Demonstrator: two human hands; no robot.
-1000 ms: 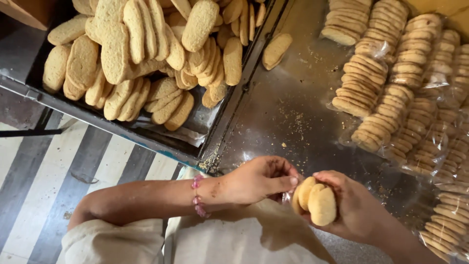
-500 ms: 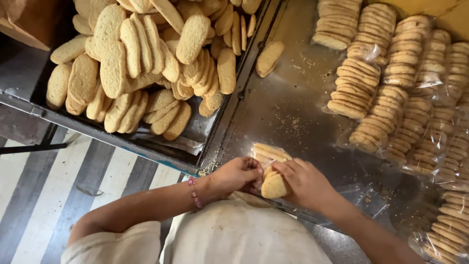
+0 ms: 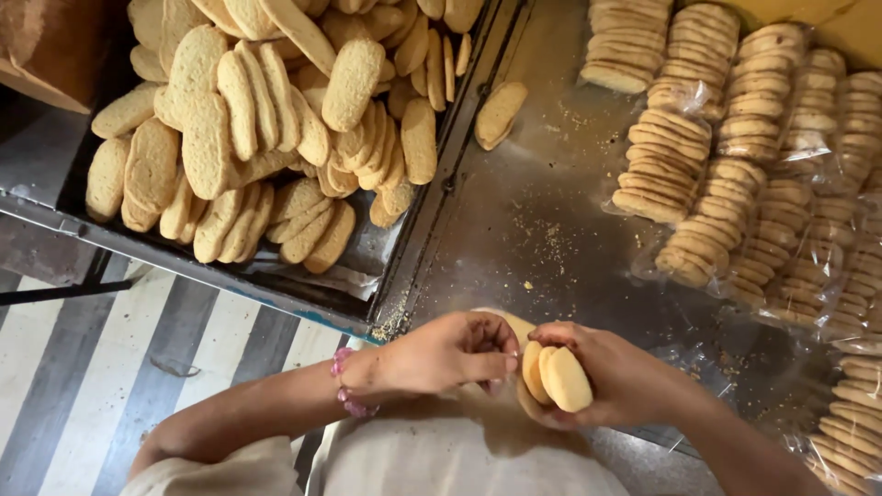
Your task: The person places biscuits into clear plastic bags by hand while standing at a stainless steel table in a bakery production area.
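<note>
Now a small stack of biscuits point(image 3: 554, 375) is clamped in the right hand point(image 3: 617, 378). It is touched by the closed fingers of the left hand point(image 3: 447, 352). Loose biscuits are piled in the tray point(image 3: 418, 241).

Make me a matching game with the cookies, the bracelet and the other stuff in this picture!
Things:
1. small stack of biscuits
2. pink bead bracelet
3. single loose biscuit
4. clear bags of biscuits

Places:
A. lying alone on the metal table, just beside the tray
B. around the wrist of the left hand
C. lined up in rows on the far right side of the table
D. held in the right hand

Pairs: 1-D, 2-B, 3-A, 4-C
</note>
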